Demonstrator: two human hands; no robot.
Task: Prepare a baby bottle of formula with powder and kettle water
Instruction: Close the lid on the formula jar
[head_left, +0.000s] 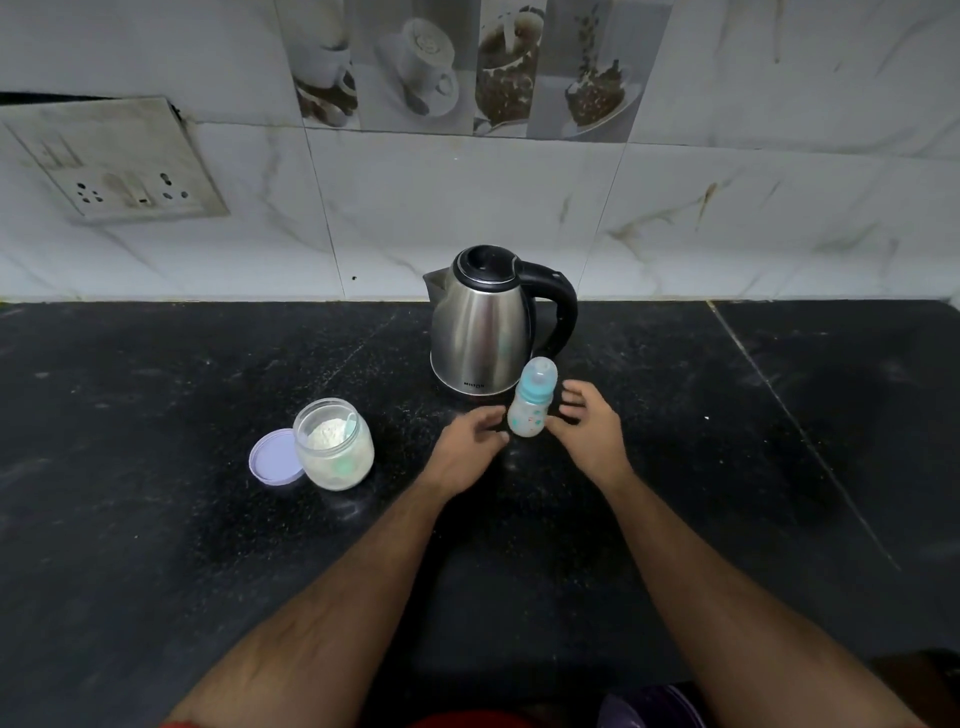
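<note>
Two hands flank the baby bottle (531, 402), which stands capped on the dark counter (156, 519) just before the kettle (483, 322). The left hand (467, 441) and the right hand (587, 426) are both relaxed and spread, holding nothing. A careless touch could tip the light bottle. The powder jar (335, 444) is uncovered beside its lid (272, 457), so a bump may spill powder.

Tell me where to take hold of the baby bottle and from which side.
Grip the baby bottle round its lower body, below the teal collar, with the right hand coming from the right. It stands upright, and the kettle crowds it behind.
</note>
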